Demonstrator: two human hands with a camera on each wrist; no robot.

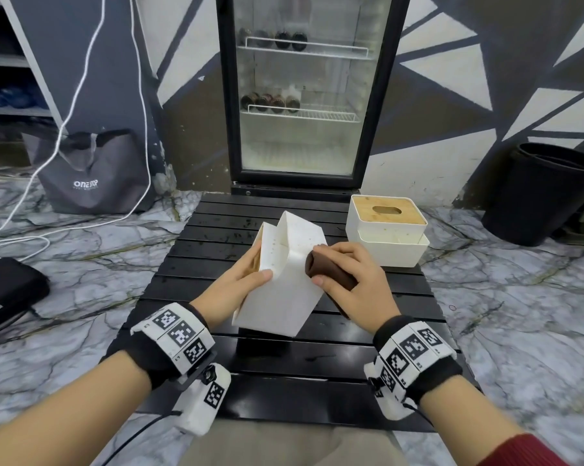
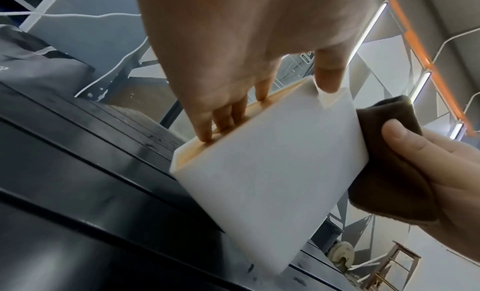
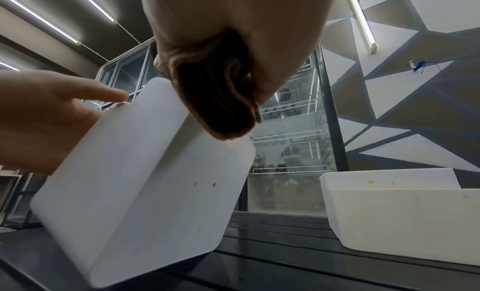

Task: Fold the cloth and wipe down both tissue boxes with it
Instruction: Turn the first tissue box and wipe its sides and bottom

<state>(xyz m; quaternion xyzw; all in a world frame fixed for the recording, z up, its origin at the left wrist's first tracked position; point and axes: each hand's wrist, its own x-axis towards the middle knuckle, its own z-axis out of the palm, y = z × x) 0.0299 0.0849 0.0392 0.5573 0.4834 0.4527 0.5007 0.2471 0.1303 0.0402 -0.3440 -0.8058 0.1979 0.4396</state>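
My left hand (image 1: 242, 280) grips a white tissue box (image 1: 284, 277) tipped up on one corner over the black slatted table (image 1: 284, 368), thumb on its near side, fingers (image 2: 207, 131) on its wooden lid. My right hand (image 1: 347, 280) grips a folded brown cloth (image 1: 321, 267) and presses it against the box's right side. The left wrist view shows the tissue box (image 2: 259, 172) with the brown cloth (image 2: 384, 162) at its right edge. In the right wrist view the cloth (image 3: 215, 94) sits on the spotted tissue box (image 3: 145, 192). A second white tissue box (image 1: 386, 230) with a bamboo lid stands upright at the table's far right.
A glass-door fridge (image 1: 304, 89) stands just behind the table. On the marble floor, a grey bag (image 1: 89, 173) and white cables (image 1: 48, 156) lie to the left, a black case (image 1: 5, 290) nearer left, a black bin (image 1: 539, 193) to the right.
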